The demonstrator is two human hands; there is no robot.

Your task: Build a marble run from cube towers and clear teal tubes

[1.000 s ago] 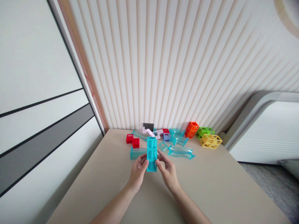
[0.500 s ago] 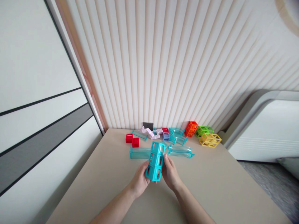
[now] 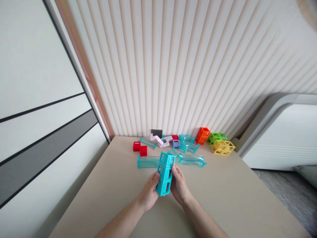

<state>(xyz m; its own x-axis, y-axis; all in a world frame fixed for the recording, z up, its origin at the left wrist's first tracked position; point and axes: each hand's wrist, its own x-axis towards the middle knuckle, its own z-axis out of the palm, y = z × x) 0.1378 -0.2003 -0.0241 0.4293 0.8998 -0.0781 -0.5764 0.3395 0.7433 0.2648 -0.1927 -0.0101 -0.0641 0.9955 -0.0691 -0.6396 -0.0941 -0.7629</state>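
Note:
Between my two hands is a teal stack of three open-sided cube blocks (image 3: 165,173), joined end to end and held tilted above the table. My left hand (image 3: 150,191) grips the lower left side, its thumb on the near edge. From the right, my right hand (image 3: 180,185) closes on the stack's side near the middle, with some fingers hidden behind it. Just beyond the stack lie a clear teal straight track piece (image 3: 148,162) and a clear teal wavy track piece (image 3: 192,160). Two red cube blocks (image 3: 143,150) sit farther left.
Along the wall stand orange blocks (image 3: 202,136), green blocks (image 3: 217,138) and yellow blocks (image 3: 223,147). Pale lilac zigzag pieces (image 3: 158,140), a periwinkle cube (image 3: 176,144) and curved teal tracks (image 3: 189,147) lie at the back centre. A dark socket (image 3: 157,133) is on the wall.
The teal stack has turned slightly more upright in my hands, and its lower end has shifted a little right and down. Both hands keep hold of it.

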